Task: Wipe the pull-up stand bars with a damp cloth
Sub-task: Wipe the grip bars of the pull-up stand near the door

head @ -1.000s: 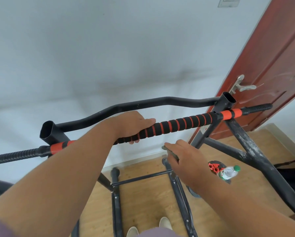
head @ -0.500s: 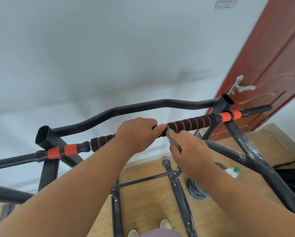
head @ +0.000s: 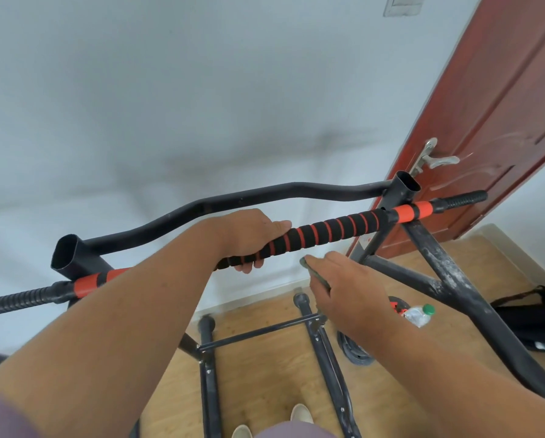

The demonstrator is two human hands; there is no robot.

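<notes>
White wall fills the top, a red door (head: 498,121) at 2 o'clock, wood floor (head: 265,374) below. Left hand (head: 249,235) grips the striped bar (head: 321,230) at centre, fingers curled over it. Right hand (head: 344,286), just below the bar and clear of it, pinches a grey cloth (head: 315,273). Bottle (head: 419,314) lies at 4 o'clock

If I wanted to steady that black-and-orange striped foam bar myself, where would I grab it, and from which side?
Grip the black-and-orange striped foam bar on its padded middle stretch, coming over the top and curling fingers underneath, as the left hand does. It is round, roughly level and open below; the foam probably resists slipping.
</notes>
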